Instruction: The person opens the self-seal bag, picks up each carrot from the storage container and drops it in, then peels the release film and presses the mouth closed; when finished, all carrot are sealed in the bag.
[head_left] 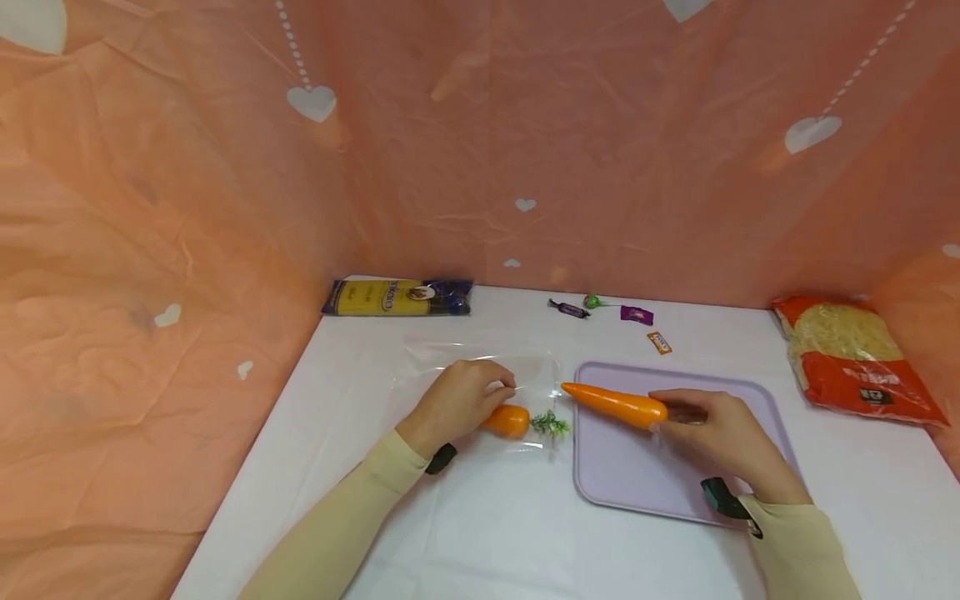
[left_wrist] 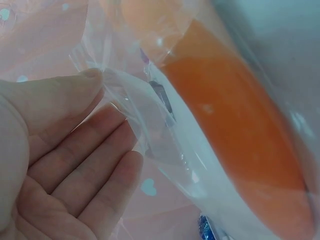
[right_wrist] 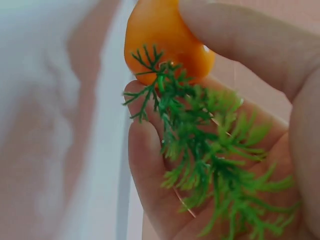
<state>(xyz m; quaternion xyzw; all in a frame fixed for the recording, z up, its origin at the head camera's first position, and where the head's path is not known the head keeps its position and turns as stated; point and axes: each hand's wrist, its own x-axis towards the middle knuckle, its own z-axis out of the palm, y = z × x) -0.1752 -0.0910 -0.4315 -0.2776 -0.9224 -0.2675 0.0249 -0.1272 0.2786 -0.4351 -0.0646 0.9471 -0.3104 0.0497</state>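
Note:
My right hand (head_left: 723,429) grips a carrot (head_left: 611,403) by its thick end, over the left part of the lilac tray (head_left: 675,492). The tip points left toward a clear plastic bag (head_left: 540,367). In the right wrist view, its green leafy top (right_wrist: 200,155) hangs across my palm. My left hand (head_left: 459,398) pinches the edge of the bag film between thumb and fingertip, as the left wrist view shows. A second carrot (head_left: 510,422) lies in the bag, its leaves (head_left: 551,424) toward the tray; my left hand hides its narrow part in the head view.
A yellow and blue packet (head_left: 390,297) lies at the back left. Several sweets, among them a purple one (head_left: 637,315) and a green lollipop (head_left: 592,301), lie behind the tray. At the right edge is a red bag (head_left: 855,367) of pale food. Pink sheeting (head_left: 487,167) encloses the table.

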